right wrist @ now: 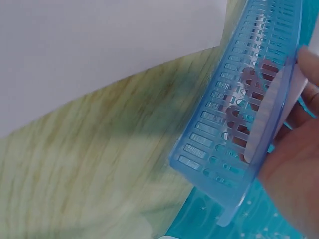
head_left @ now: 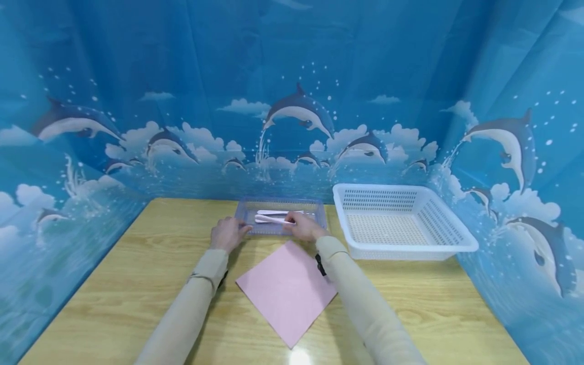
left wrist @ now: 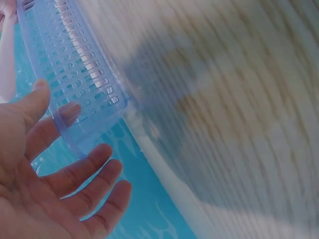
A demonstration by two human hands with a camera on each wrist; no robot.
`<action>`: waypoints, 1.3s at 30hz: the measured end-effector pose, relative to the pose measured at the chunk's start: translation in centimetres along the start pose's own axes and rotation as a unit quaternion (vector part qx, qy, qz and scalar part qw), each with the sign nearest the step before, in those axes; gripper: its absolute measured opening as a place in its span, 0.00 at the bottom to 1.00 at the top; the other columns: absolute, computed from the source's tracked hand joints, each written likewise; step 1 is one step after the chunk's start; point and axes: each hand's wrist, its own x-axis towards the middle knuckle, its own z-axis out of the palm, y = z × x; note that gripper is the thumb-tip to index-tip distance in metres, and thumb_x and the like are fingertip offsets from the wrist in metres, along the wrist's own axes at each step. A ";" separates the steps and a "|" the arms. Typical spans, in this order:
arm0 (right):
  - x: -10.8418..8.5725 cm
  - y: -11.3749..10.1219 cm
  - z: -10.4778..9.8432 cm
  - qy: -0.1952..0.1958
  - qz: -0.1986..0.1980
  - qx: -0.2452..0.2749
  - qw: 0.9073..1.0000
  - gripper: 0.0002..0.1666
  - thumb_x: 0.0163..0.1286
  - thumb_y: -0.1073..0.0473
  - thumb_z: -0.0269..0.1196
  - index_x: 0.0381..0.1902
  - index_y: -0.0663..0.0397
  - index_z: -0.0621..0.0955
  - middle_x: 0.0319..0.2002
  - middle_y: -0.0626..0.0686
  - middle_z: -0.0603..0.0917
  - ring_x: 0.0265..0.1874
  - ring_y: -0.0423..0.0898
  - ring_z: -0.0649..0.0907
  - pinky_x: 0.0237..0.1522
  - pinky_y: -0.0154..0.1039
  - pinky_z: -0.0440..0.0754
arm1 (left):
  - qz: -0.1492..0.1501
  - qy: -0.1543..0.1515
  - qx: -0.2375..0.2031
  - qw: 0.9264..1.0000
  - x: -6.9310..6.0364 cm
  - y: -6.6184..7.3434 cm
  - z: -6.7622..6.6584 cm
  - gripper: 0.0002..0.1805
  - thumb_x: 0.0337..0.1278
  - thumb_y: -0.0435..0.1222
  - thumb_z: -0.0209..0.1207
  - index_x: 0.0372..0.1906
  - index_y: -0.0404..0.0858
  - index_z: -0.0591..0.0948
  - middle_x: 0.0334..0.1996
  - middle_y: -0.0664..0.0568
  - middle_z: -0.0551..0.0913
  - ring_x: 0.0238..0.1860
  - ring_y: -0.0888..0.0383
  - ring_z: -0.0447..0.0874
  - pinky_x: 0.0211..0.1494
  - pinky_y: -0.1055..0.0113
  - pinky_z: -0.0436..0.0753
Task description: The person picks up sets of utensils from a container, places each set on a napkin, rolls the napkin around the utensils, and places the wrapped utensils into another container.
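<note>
A small clear blue-violet plastic basket with slotted walls stands near the table's back edge. Slim white utensils lie inside it; their exact kind is hard to tell. My right hand reaches over the basket's front rim and pinches one slim white utensil, whose rounded end shows through the wall in the right wrist view. At the basket's left front corner is my left hand. Its fingers are spread and loosely extended, with the index finger at the rim in the left wrist view.
A pink square sheet lies cornerwise on the wood-grain table, between my forearms. To the right stands a larger white basket with perforated walls. A blue dolphin-print curtain surrounds the back and sides.
</note>
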 end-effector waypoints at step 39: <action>-2.0 0.0 1.2 0.227 -0.052 0.044 0.971 0.15 0.69 0.57 0.57 0.47 0.52 0.87 0.32 0.47 0.87 0.30 0.39 0.82 0.35 0.34 0.82 | 0.089 0.101 -0.067 0.989 -1.3 0.5 -0.8 0.14 0.61 0.39 0.64 0.46 0.35 0.85 0.52 0.34 0.81 0.56 0.36 0.76 0.62 0.42 0.73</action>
